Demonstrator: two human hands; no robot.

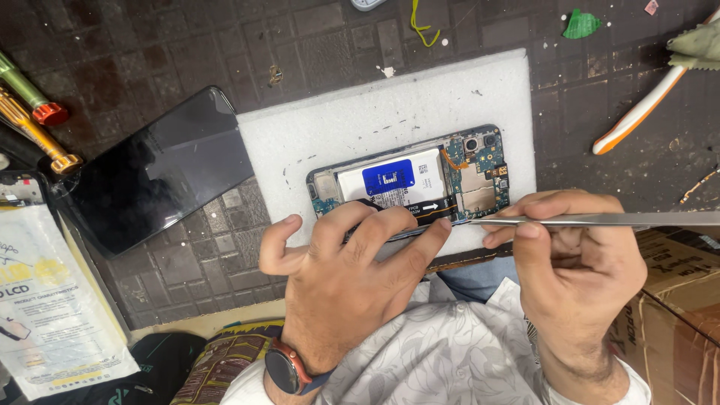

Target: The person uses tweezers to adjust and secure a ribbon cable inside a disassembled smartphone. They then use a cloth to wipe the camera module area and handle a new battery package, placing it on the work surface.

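The opened phone (409, 178), lying on the white foam pad (315, 127), is being pinned by the spread left hand (349, 262) while thin metal tweezers (570, 220), pinched closed in the right hand (574, 262), are being worked along its near edge, best kept shallow.

We see a white foam pad (315, 127) under an opened phone (409, 180) with a white-and-blue battery (390, 182), a glossy black screen panel (157, 169), a silver metal tool (600, 219), and a dark brown tiled mat (150, 52).
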